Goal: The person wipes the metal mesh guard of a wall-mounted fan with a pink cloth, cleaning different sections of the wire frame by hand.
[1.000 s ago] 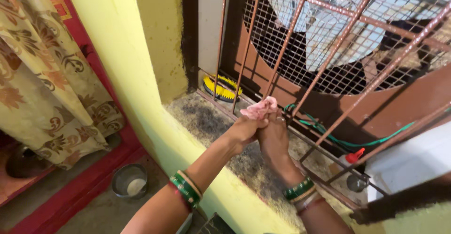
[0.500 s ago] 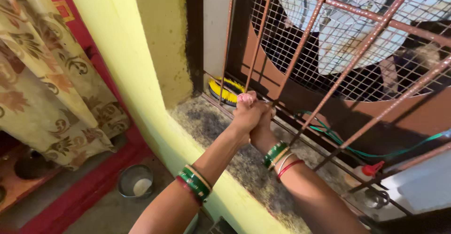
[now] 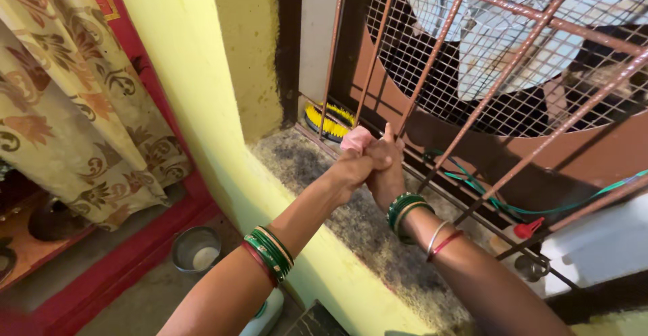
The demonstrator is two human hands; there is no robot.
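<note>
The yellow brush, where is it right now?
The yellow brush lies at the far left corner of the stone sill, behind the window bars, just left of the pink cloth.

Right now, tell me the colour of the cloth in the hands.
Pink cloth, clearest in the head view.

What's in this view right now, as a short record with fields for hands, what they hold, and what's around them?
left hand: clasped against the right hand, above the sill
right hand: raised by the grille, thumb up
held: pink cloth, bunched between both hands
sill: grey speckled stone, below the hands
grille: rusty bars with wire mesh, right behind the hands
brush: yellow bristles, at the sill's far corner
cord: green, hanging along the grille
bowl: steel, on the floor
curtain: patterned, at left
</note>
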